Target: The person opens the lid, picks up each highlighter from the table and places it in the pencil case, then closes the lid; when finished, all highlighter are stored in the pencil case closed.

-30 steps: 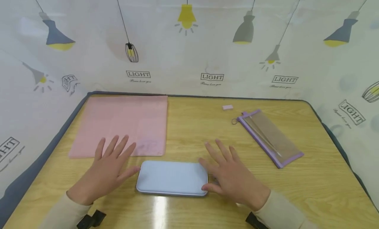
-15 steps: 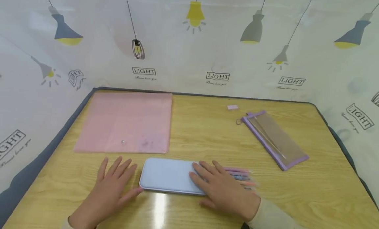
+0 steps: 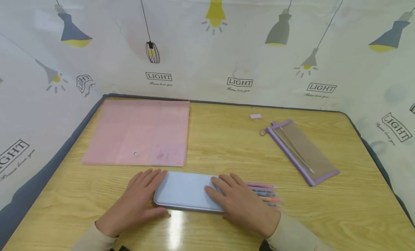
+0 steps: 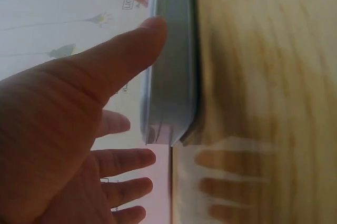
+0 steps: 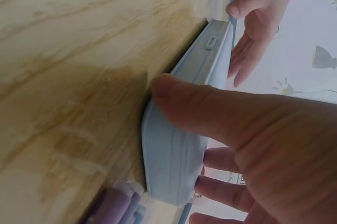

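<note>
Although only one blue case point(image 3: 186, 190) is seen on the counter point(image 3: 220, 146), its right end is covered by the right hand point(image 3: 241, 202), so that the full outline cannot be followed from above. The case is laid flat near the front, between two hands. By the left hand point(image 3: 137, 198) the far left corner is reached; its fingers are stretched and released, and its thumb is held along the front side. Whether this side is touched by the thumb cannot be told. The fingers of the right hand are likewise kept nearly straight, laid upon the lid and not clenched, with the thumb at the front side. One small catch point(image 5: 211, 42) is shown on that side by the right wrist view.

Beyond the right hand about four pens point(image 3: 264, 193) can be counted; they are partly hidden by the hand, their tips are blurred, and an exact number cannot be given. In the right wrist view they are cut off by the lower edge.

Farther back, one pink folder point(image 3: 137, 132), one small eraser point(image 3: 255, 116) and one purple-edged pouch point(image 3: 306, 152) with one ring point(image 3: 263, 132) are found. Inside the pouch some thin long things are seen, but their kind cannot be made out. Two pale sleeves point(image 3: 296, 233) are cut by the bottom edge.
</note>
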`<action>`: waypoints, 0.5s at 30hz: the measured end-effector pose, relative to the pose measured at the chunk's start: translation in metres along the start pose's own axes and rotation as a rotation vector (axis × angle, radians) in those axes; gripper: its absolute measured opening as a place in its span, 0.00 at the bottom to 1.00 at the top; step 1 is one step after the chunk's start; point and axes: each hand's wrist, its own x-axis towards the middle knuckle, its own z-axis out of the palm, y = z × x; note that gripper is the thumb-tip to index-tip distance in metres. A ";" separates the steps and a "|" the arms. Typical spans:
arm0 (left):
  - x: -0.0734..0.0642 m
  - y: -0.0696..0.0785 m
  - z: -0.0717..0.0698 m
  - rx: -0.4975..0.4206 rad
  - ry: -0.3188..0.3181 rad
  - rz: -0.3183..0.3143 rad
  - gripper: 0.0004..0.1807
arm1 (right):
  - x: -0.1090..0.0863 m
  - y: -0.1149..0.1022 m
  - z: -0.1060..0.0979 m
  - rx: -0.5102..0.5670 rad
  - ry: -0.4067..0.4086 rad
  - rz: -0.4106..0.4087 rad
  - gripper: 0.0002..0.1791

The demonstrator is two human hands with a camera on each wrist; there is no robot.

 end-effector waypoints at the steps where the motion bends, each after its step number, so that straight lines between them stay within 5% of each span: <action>1: 0.001 0.000 0.002 -0.002 0.006 0.012 0.55 | 0.001 0.000 0.000 0.005 -0.006 0.001 0.47; 8: 0.007 -0.002 0.010 0.029 0.069 0.072 0.52 | 0.007 0.001 -0.003 0.053 -0.082 0.042 0.46; 15: 0.013 -0.004 0.010 0.035 0.060 0.079 0.51 | 0.006 0.001 -0.006 0.128 -0.133 0.089 0.42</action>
